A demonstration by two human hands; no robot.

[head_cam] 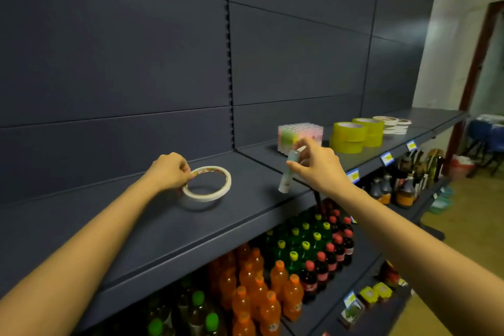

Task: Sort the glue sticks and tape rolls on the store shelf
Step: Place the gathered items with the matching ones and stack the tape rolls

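Sorting seemed nearly done: a glue-stick pack (300, 136) and yellow tape rolls (354, 134) stood grouped on the shelf (136, 226), while the left hand (170, 172) pinched a white tape roll (207, 183) there and the right hand (319, 168) held one glue stick (289, 172).

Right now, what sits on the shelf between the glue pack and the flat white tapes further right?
Two stacks of yellow tape rolls, side by side, as the head view shows.

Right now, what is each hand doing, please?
Left hand: closed, pinching the white tape roll on the shelf.
Right hand: closed, holding a glue stick.
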